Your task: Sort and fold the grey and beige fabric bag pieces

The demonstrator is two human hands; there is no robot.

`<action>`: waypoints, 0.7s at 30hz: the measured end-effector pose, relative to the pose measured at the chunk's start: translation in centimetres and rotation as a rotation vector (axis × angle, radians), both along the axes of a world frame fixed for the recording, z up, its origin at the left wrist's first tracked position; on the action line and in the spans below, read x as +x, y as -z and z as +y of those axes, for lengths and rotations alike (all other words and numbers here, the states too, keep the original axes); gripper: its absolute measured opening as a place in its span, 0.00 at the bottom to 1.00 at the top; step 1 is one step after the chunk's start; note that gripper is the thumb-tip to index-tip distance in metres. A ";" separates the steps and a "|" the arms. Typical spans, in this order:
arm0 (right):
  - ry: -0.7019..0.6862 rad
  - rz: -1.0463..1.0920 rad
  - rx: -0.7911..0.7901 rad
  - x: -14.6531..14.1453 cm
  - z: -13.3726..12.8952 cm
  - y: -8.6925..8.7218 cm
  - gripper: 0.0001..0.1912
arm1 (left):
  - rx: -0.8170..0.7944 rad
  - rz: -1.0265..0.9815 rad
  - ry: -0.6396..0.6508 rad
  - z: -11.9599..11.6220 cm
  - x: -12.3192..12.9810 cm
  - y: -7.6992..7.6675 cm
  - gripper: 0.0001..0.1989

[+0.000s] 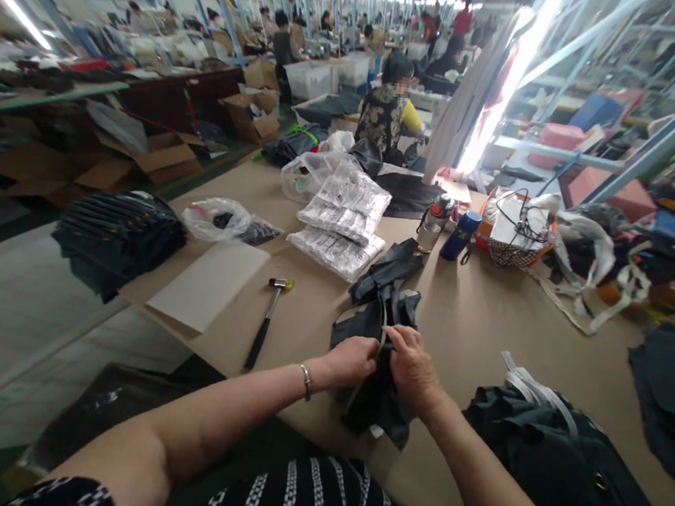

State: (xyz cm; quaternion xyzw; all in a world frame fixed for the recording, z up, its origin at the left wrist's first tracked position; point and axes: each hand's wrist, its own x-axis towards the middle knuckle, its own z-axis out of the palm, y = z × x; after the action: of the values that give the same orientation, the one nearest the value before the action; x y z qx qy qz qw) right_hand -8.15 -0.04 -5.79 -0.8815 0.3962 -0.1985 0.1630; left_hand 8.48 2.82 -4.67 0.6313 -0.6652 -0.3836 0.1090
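Observation:
A dark blue-green fabric piece (386, 284) lies bunched in front of me near the table's front edge. A narrow pale strip (385, 318) runs along its middle. My left hand (354, 362) is closed on the fabric beside this strip, its fingertips curled out of sight. Close against it from the right, my right hand (413, 369) pinches the same piece, thumb and forefinger at the strip. Some of the fabric hangs toward me below both hands. To the left lies a small hammer (265, 326) with a black handle and a yellow-tipped head.
A white sheet (209, 285) and a dark fabric stack (118, 234) are at left. Clear plastic packs (343, 204) lie behind the fabric. A blue bottle (460, 235) stands beside a steel flask (434, 225). More dark fabric (575, 471) lies at right. A co-worker (385, 111) sits beyond the table.

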 end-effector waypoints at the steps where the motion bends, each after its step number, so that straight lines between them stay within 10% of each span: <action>1: -0.057 0.066 -0.067 -0.1 -0.7 -1.2 0.28 | -0.052 -0.035 0.101 0.5 0.4 -1.2 0.02; 9: -0.527 0.522 -0.048 0.8 -2.3 -9.0 0.09 | -0.403 -0.176 0.501 1.9 3.1 -9.2 0.08; 15: -0.071 0.501 -0.123 -1.1 -3.7 -13.4 0.07 | -0.897 -0.021 0.155 3.9 3.8 -12.9 0.06; 21: 0.070 0.248 -0.084 0.0 -1.5 -12.5 0.10 | -0.078 0.881 -0.487 3.6 -0.4 -9.5 0.19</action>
State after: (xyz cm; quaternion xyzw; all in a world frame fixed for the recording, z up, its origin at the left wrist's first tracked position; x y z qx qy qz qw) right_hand -8.11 -1.52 6.67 -0.8910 0.4352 -0.1100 0.0685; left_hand 8.12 6.40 4.84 0.5417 -0.4032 -0.5518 0.4893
